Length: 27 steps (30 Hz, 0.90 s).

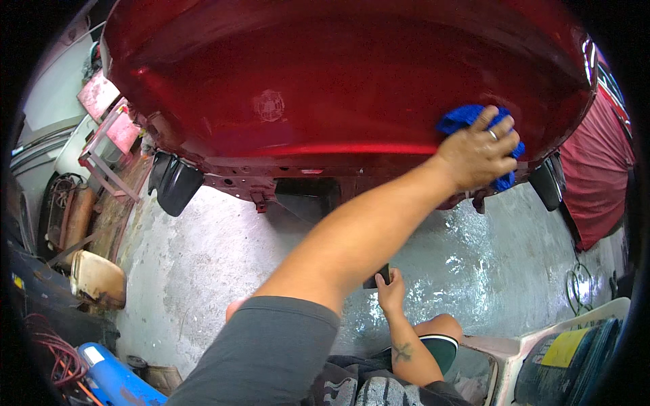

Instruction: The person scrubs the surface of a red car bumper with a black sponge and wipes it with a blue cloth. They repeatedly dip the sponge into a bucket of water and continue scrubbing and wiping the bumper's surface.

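Left hand [477, 155], frame upper right: fingers clamped over blue cloth [460, 118], against red car panel [345, 81]. Right hand [392, 295], lower centre: fingers round black object [384, 272]. We'd say wiping; next stroke calls for even pressure.

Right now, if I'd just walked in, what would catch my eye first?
The glossy dark red car panel fills the upper middle of the view, with a pale round patch left of its centre. Over its lower right part, a bright blue cloth stands out under the spread fingers of the left hand. At the far right, red fabric hangs down.
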Available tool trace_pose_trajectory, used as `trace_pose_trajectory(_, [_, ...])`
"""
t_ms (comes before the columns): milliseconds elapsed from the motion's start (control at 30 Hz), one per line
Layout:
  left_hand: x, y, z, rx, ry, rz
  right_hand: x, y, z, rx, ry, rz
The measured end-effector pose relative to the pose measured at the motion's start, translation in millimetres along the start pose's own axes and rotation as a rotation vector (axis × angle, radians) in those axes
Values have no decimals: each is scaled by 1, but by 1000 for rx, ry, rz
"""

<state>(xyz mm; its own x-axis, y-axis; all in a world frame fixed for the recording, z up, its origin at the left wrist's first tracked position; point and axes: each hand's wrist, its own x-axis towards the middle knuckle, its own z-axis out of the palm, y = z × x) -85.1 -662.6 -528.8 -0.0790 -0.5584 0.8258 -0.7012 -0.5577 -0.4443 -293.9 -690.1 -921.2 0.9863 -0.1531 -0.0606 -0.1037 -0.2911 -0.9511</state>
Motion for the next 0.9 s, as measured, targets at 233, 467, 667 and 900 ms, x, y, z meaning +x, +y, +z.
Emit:
trace_pose_trajectory(233, [-37,-6,-50,-124,-139,69,30,36,1,310,90,134])
trace_pose_trajectory(467, [-209,-92,-246,171,-320,22,35,-72,-104,897,-61,347])
trace_pose_trajectory(667, [-268,-107,-328,406,-314,-190,52,-263,-176,739,-114,-362])
trace_pose_trajectory(900, [-293,44,-222,15,40,-1088,109,-371,-171,-1077,4,-1407])
